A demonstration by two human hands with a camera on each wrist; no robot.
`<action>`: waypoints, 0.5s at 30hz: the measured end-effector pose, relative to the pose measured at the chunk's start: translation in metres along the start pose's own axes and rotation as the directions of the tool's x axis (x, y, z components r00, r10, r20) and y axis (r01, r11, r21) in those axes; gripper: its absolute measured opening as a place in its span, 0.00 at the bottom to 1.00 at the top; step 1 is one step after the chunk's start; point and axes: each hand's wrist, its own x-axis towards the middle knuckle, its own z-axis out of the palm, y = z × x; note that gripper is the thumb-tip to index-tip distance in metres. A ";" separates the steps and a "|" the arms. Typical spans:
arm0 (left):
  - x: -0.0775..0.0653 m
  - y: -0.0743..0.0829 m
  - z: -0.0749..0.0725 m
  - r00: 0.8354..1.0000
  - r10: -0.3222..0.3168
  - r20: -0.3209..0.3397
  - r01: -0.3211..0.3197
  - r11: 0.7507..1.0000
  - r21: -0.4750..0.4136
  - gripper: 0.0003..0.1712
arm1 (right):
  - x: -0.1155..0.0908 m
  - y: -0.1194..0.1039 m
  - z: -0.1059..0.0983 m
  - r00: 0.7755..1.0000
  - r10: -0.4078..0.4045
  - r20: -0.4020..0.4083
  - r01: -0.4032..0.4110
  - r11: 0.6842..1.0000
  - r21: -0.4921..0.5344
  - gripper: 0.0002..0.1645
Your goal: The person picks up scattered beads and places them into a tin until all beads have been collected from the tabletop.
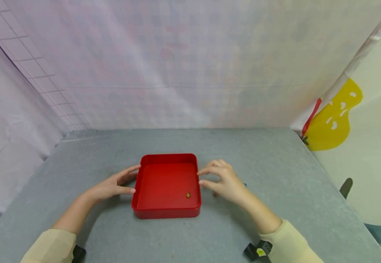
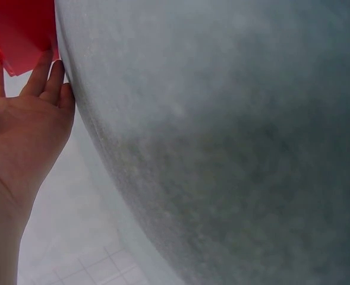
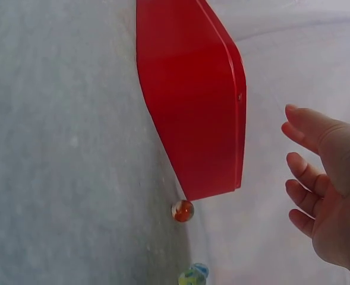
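- And here's the red tray [image 1: 166, 213], sitting flat near the middle of the grey worktop [image 1: 144, 241], between the two hands!
- The left hand [image 1: 114, 185] is at the tray's left wall, thumb and fingers spread apart, fingertips against the side.
- Over on the right, the right hand [image 1: 224, 179] hovers by the opposite wall, thumb apart from gently bent fingers, pinching nothing (the head view can't settle contact, but the right wrist view shows a gap).
- Inside, one small brownish marble [image 1: 188, 195] lies towards the near right corner.
- Outside, an orange-and-clear ball [image 3: 182, 211] lies just beside the tray, with a blue-and-green ball [image 3: 194, 275] nearby, partly cut off by the frame!
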 end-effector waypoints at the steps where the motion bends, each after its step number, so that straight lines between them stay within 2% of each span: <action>1: 0.000 0.000 0.000 1.000 -0.001 0.001 0.001 1.000 0.000 0.45 | -0.001 0.000 -0.001 1.000 -0.002 -0.004 0.002 1.000 -0.004 0.15; 8: -0.001 0.000 -0.001 1.000 -0.002 0.004 0.002 1.000 0.003 0.46 | -0.005 0.007 -0.005 0.999 -0.026 -0.036 0.026 0.999 -0.022 0.14; 15: 0.000 0.000 -0.001 1.000 0.012 0.007 -0.012 1.000 0.009 0.46 | -0.010 0.010 -0.011 1.000 0.007 -0.020 -0.008 0.999 -0.032 0.15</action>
